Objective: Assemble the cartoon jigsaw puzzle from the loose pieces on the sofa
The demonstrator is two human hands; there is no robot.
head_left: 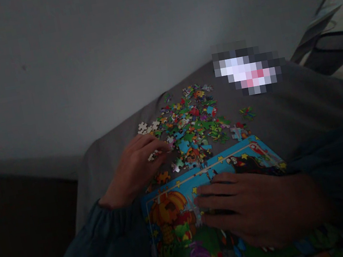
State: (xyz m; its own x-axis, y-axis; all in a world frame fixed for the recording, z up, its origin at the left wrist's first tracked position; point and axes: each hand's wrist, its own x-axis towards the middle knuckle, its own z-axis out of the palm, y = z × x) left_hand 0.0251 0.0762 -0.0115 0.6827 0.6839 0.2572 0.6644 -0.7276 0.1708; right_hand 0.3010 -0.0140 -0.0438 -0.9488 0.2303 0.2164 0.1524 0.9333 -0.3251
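Note:
A colourful jigsaw board (174, 216) with a blue starred border lies on a grey cushioned surface (288, 112). Beyond it spreads a heap of several loose puzzle pieces (193, 120). My left hand (135, 168) reaches into the near left edge of the heap, its fingertips pinched on a small puzzle piece (170, 146). My right hand (255, 209) lies flat on the board with fingers stretched out to the left, holding nothing I can see. Both arms wear dark blue sleeves.
A few pale face-down pieces (146, 127) lie at the heap's left edge. A blurred patch (247, 70) sits at the back of the grey surface. A dark chair (336, 46) stands at the far right. A plain wall (80, 64) rises behind; the scene is dim.

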